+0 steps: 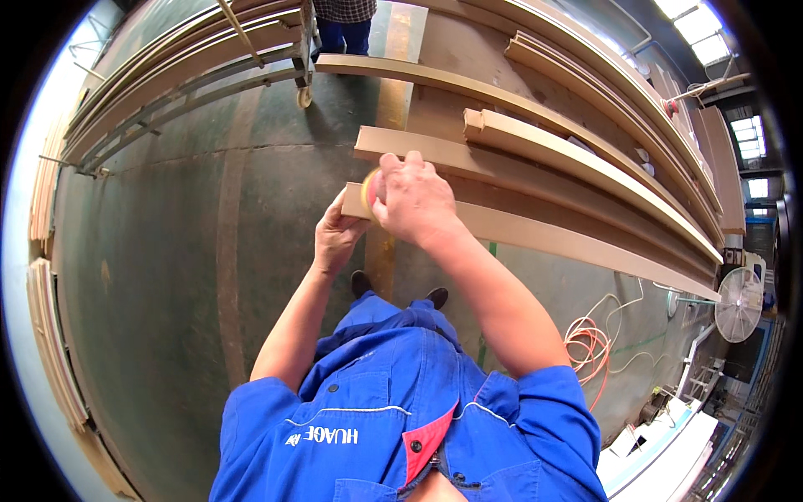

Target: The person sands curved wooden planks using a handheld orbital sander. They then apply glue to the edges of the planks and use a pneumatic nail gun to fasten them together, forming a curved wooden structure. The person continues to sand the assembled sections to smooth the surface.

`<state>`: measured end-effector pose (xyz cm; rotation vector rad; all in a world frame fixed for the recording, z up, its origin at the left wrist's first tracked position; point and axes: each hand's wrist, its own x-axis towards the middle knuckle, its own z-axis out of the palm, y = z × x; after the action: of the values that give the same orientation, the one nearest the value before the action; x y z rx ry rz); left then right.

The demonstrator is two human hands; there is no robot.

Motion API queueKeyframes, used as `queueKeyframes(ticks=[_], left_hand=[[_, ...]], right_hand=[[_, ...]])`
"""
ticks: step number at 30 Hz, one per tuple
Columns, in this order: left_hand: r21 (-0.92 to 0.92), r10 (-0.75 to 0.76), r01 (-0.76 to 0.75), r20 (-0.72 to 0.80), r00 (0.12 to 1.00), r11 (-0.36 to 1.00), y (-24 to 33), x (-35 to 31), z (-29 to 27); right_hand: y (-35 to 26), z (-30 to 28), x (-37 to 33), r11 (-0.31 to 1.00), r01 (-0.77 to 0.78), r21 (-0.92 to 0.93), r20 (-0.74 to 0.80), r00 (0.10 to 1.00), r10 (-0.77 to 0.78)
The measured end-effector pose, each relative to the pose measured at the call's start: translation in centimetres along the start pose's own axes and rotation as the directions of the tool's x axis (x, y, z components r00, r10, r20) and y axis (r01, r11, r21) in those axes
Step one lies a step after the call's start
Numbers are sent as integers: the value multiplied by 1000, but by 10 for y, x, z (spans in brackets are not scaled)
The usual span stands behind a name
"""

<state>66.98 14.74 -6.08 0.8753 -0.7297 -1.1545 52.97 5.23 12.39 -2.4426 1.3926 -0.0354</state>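
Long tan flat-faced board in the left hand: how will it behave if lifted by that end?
The long tan board probably won't roll, given its flat face and squared end. Likely awkward to lift there: most of its length runs rightward, beyond the left hand.

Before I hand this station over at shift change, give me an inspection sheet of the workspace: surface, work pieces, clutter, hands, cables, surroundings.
Surface: broad brown surface, long boards lying along it.
Work pieces: near board, with a round red-and-yellow pad at its left end.
Clutter: small pale items among the boards, too small to identify.
Hands: left hand grips the near board's end; right hand holds the pad.
Cables: orange and pale coil on the floor at right; hose or cable unclear.
Surroundings: board-laden trolley upper left, another person beside it, fan at right.
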Motion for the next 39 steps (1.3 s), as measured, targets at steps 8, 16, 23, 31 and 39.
queueKeyframes(ticks=[8,16,23,31,39], left_hand=[[-64,-73,70,-45,996,995,4,-3,-1],[-20,-52,51,-49,997,999,18,0,10],[93,-59,69,-102,993,993,19,0,9],[217,-32,68,-165,986,974,10,2,2],[241,-44,97,-215,976,966,14,2,2]], right_hand=[[-39,5,27,999,9,-51,85,996,-5],[-9,-19,7,995,-79,-63,129,988,87],[63,-32,-31,967,-231,-107,60,969,239],[190,-63,-102,869,-482,-112,-62,876,478],[345,-79,-189,754,-657,8,-242,730,639]])
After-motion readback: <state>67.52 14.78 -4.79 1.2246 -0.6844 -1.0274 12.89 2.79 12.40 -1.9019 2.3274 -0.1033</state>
